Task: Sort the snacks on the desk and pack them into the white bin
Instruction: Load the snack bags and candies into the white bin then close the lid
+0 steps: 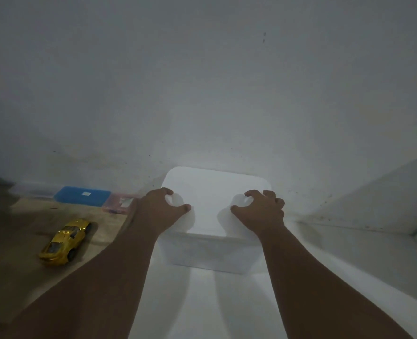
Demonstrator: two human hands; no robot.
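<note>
Centrally, the white bin [212, 253] stands at the far edge of the table [227, 302], against the wall [202, 81], with its lid [214, 184] on. Your left hand [161, 209] is over the lid's left side and your right hand [261, 211] is over its right side. Both sets of fingers [165, 192] are curled claw-like, thumbs spread toward each other, tips at the lid's surface. Neither hand has hold of anything. Whether the tips press the lid or only touch it cannot be told. No snacks are visible; the bin's contents are hidden by the lid.

To the left, on the wooden part [11, 241] of the table, a gold toy car [65, 241] lies well apart from the bin. A blue box [82, 195] and a pink box [120, 203] sit side by side along the far edge, the pink one partly behind your left wrist.
</note>
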